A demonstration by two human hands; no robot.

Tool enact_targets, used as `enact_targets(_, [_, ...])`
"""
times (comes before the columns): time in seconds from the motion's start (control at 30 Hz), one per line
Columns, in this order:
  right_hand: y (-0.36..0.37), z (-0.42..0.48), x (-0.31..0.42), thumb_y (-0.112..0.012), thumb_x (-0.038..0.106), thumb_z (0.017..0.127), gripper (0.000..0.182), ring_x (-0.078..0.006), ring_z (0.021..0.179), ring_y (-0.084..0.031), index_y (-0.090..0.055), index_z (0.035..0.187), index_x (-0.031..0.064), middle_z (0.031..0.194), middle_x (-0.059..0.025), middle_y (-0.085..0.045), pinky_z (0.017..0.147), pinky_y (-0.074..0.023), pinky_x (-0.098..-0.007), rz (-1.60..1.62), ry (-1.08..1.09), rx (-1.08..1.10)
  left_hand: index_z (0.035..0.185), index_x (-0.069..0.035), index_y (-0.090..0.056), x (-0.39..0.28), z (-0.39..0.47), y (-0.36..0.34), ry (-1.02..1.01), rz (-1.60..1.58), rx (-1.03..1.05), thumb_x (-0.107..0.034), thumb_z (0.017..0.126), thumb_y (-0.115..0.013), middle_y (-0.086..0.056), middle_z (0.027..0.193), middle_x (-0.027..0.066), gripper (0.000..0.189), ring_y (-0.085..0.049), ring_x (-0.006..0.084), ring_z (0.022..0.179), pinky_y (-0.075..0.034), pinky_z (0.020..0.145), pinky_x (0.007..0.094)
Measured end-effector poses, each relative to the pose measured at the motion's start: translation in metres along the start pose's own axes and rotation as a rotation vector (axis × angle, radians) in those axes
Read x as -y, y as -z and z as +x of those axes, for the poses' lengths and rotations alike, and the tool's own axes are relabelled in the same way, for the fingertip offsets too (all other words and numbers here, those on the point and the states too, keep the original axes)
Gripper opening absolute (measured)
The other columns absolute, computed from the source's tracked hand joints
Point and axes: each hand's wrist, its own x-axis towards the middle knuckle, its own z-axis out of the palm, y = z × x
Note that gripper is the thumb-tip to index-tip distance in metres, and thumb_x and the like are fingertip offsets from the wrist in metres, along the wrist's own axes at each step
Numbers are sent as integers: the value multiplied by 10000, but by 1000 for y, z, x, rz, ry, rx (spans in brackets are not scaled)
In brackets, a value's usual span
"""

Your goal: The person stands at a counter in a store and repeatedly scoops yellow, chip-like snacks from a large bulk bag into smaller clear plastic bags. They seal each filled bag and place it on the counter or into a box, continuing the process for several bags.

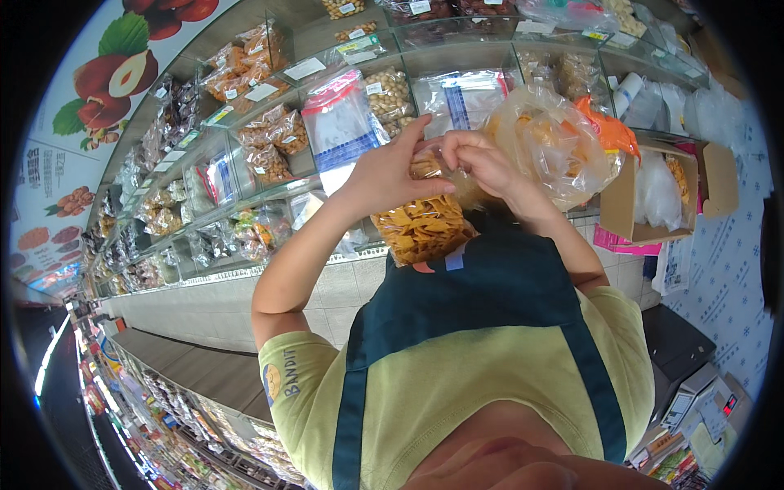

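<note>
A clear plastic bag of orange-brown chip-like snack pieces (422,226) hangs upright in front of my dark apron (484,288). My left hand (392,171) wraps around the upper part of this bag, thumb on the near side and fingers stretched toward its top. At the mouth of the bag, the curled fingers of my right hand (484,159) pinch the plastic. The fingertips partly hide the bag's opening, so I cannot tell whether it is sealed. Just beyond my right hand sits a large translucent plastic bag (551,153) with yellowish contents.
Glass-divided shelves (306,67) hold bagged nuts (389,92) and bagged snacks (272,141). Stacks of empty zip bags (340,116) lie beyond my hands. On the right are an orange plastic bag (612,131), an open cardboard box (649,229) and a scale (692,398). A counter (190,367) runs behind me.
</note>
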Motion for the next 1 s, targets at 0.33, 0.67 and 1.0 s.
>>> enact_targets(0.33, [-23, -21, 0, -548, 161, 955, 283, -242, 1131, -582, -552, 1168, -25, 1193, -176, -607, 1002, -437, -363, 42, -192, -153, 1275, -46, -532, 24, -30, -2, 130, -239, -104, -363, 753, -809, -683, 967, 103, 671, -645, 156, 890, -499, 782, 285])
enact_targets(0.67, [-61, -26, -33, -792, 463, 743, 881, -259, 1136, -579, -399, 1304, -91, 1221, -217, -580, 978, -434, -337, -341, -295, 136, 1039, -2, -618, 40, -24, 4, 192, -315, -55, -218, 732, -728, -648, 860, 83, 391, -604, 149, 804, -482, 730, 299])
enact_targets(1.0, [-69, -38, -23, -713, 480, 807, 767, -266, 1087, -611, -443, 1288, -52, 1182, -174, -614, 929, -460, -358, -409, -194, 87, 926, 6, -648, 35, -16, 4, 224, -248, -51, -306, 708, -716, -672, 838, 165, 387, -656, 268, 811, -488, 734, 354])
